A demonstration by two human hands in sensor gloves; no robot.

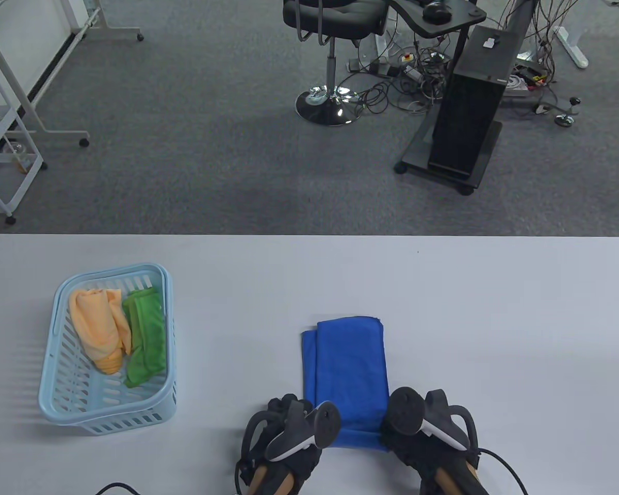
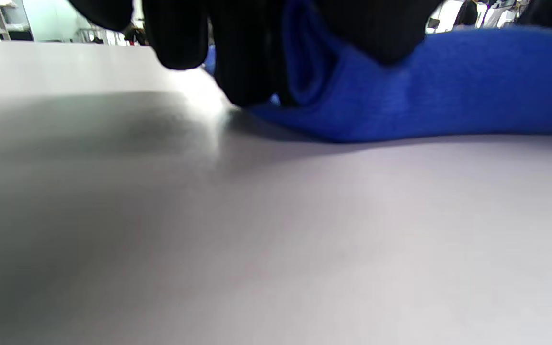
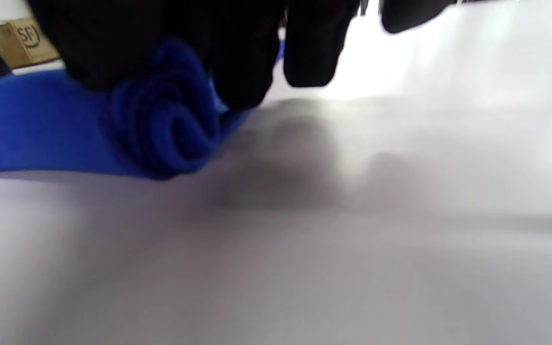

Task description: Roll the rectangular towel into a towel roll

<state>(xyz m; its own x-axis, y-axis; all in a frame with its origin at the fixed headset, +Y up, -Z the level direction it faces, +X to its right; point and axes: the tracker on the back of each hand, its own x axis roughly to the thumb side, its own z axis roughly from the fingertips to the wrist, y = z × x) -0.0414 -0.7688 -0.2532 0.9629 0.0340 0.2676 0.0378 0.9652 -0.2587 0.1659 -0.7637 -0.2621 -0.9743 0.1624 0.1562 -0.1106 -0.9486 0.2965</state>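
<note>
Both hands curl over the near end of the blue towel: left hand point(image 1: 283, 438) on its left corner, right hand point(image 1: 428, 433) on the right, pinching a small started roll point(image 3: 170, 129). Ahead of them the towel point(image 1: 348, 366) lies flat on the bench point(image 1: 495, 319). Soft, light, limp cloth, likely to loosen; best held at both roll ends.

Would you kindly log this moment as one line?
stage: rolling started | blue towel: near end rolled | left hand: on roll | right hand: on roll
</note>
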